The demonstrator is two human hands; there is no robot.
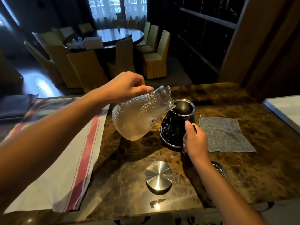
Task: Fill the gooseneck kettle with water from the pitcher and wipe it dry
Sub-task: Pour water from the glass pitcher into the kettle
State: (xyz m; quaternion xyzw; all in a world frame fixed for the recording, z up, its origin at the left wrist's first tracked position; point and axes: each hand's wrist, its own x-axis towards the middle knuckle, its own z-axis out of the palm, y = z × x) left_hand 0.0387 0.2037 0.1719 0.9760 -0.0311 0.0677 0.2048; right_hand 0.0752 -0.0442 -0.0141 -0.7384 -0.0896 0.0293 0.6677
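- Brown marble surface [219, 101], striped white-and-red cloth [65, 159] draped over its left edge.
- Grey wiping cloth [224, 135] flat toward the right edge.
- Textured glass pitcher [139, 117] tilted, spout over the open black gooseneck kettle [172, 127] mid-surface.
- Steel lid [159, 175] near the front edge.
- Left hand [125, 86] fingers curled round the pitcher handle.
- Right hand [195, 140] fingers wrapped on the kettle handle.

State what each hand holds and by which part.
Left hand grips the glass pitcher by its handle near the neck. Right hand holds the black kettle by its handle.

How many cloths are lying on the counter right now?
2: a grey cloth right of the kettle, and a white red-striped towel at the counter's left side.
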